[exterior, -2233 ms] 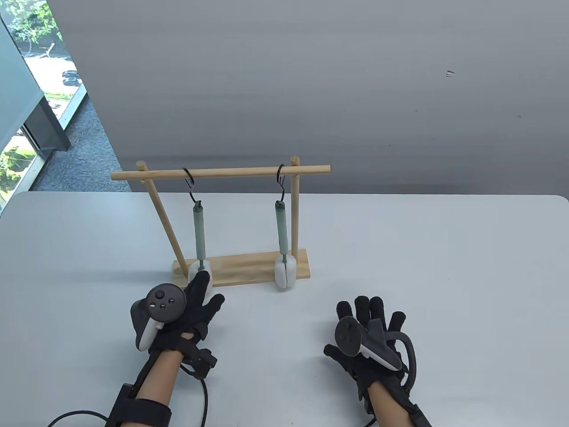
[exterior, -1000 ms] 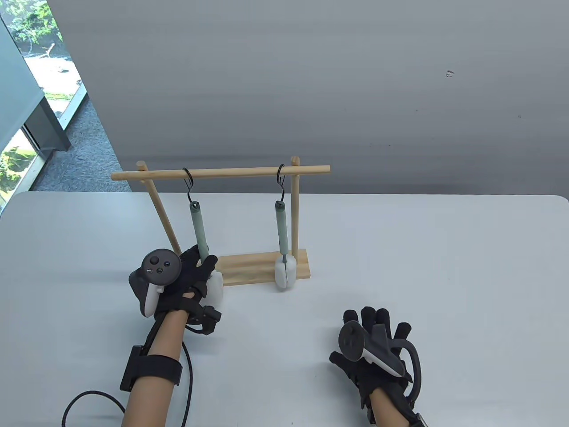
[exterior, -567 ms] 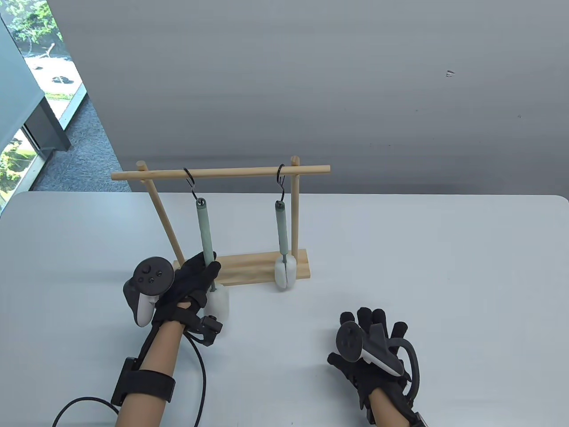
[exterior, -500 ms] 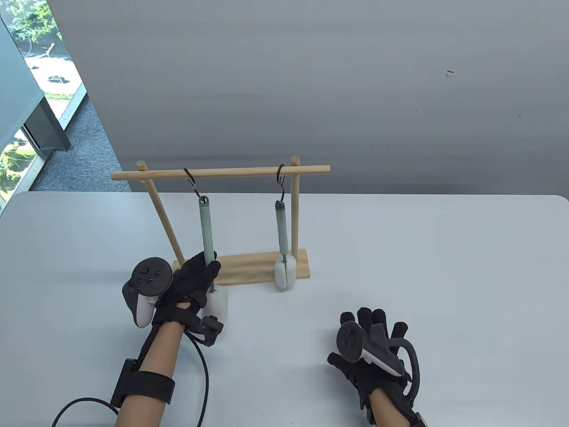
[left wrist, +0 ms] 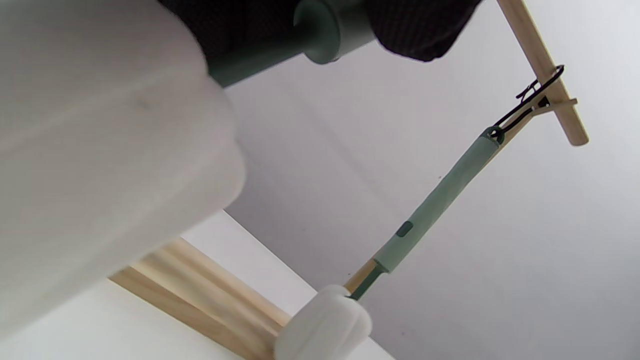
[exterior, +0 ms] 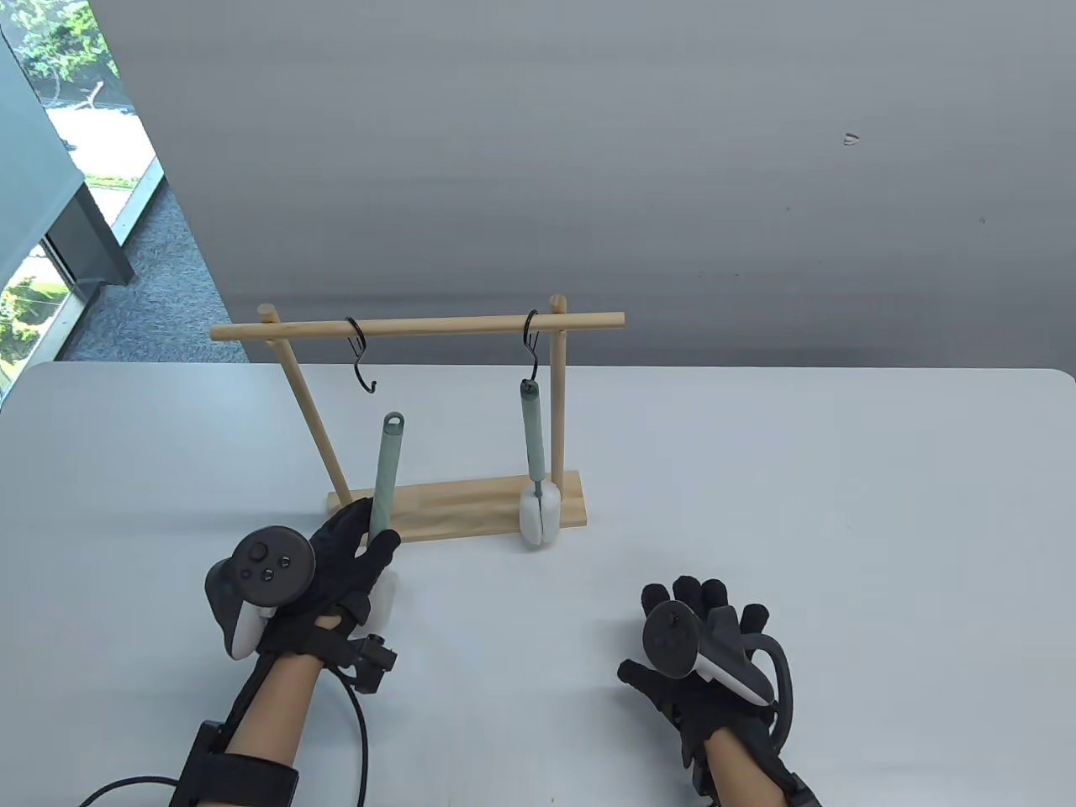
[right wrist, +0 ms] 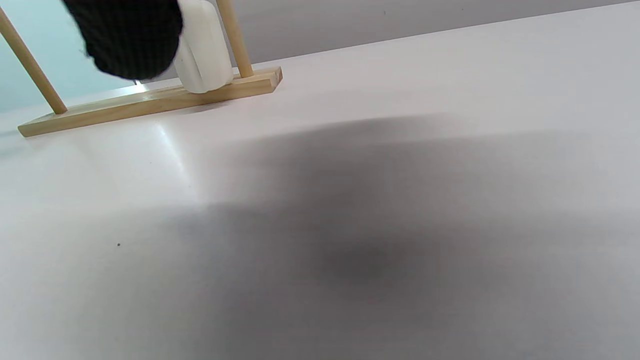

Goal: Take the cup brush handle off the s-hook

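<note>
The left hand point(exterior: 336, 563), fingers clamped on the cup brush point(exterior: 385, 475), holds it clear below the bare s-hook point(exterior: 363, 361), unhooking apparently done, while the right hand point(exterior: 702, 639) rests spread-fingered.

held brush point(exterior: 385, 471) below left s-hook point(exterior: 362, 370), second brush point(exterior: 535, 458) hanging right

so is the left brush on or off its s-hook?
Off. The left s-hook hangs bare from the rail; the brush handle, loop clear below it, is gripped by the left hand.
</note>
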Demonstrator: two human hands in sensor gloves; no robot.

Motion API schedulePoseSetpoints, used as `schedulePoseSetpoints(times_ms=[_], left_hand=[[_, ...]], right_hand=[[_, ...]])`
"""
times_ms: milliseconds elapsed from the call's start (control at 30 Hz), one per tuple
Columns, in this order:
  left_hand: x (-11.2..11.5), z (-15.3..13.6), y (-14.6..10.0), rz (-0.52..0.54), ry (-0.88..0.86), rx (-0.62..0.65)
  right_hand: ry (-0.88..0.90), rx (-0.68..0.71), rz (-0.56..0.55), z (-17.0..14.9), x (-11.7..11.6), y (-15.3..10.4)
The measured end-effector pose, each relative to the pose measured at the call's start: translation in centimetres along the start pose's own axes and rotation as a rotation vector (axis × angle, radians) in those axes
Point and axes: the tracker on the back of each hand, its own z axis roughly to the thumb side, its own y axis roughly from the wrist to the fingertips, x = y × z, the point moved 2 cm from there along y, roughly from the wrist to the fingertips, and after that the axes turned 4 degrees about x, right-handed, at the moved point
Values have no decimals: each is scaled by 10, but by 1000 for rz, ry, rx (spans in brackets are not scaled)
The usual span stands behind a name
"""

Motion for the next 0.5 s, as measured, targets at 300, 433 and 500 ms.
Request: schedulePoseSetpoints(times_ms=[300, 433, 500], left_hand=[[8, -31, -38, -68, 451, 85], [12, -41, -43, -138, 519, 51], [14, -47, -45, -178, 557, 19]], right_hand=[[44, 115, -179, 4, 11, 3], [27, 110, -132, 4, 5, 7], [22, 111, -123, 4, 3, 8]])
